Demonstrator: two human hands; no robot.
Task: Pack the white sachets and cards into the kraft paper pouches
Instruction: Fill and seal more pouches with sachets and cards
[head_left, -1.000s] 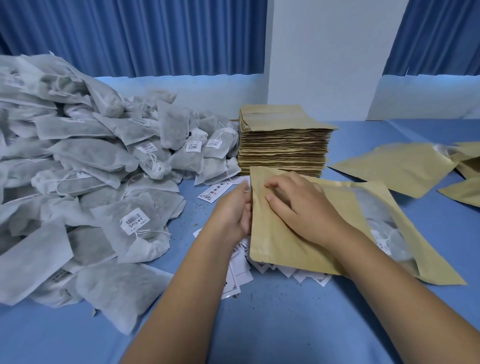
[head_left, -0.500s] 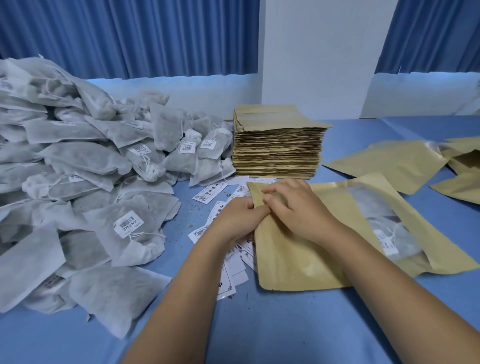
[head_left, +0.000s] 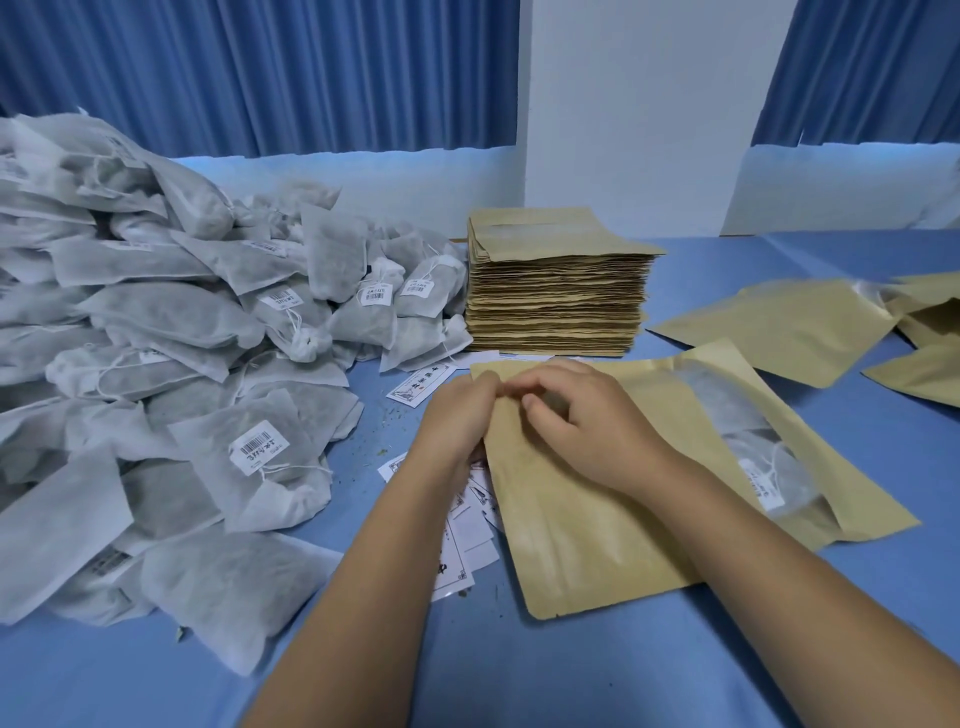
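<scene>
- Head view looks down on my two hands, close together above the blue table (head_left: 519, 670), with the fingertips almost meeting.
- My left hand (head_left: 457, 421) curls its fingers round the left edge of the kraft pouch (head_left: 597, 535), near its far corner.
- My right hand (head_left: 582, 426) lies on top of the same pouch with bent fingers. Its thumb and forefinger pinch that edge just beside the left fingers.
- The kraft pouch lies flat on the table right in front of me, with its clear window toward the right.
- Through the window I can see a packed sachet (head_left: 763, 457) with its string and tag. I cannot tell whether a card is in there too.
- Printed cards (head_left: 462, 545) lie spread under my left wrist, some tucked beneath the pouch's left edge.
- A single card (head_left: 421, 387) lies just beyond my left hand.
- The heap of white sachets (head_left: 156, 364) fills the left side of the table, several of them showing barcode labels and drawstrings.
- The stack of flat pouches (head_left: 556, 296) stands beyond my hands, touching the right side of the heap.
- Loose pouches (head_left: 779, 327) lie on the right, well apart from the one I hold.
- Blue curtains (head_left: 260, 73) and a white pillar (head_left: 639, 104) are behind the table.
</scene>
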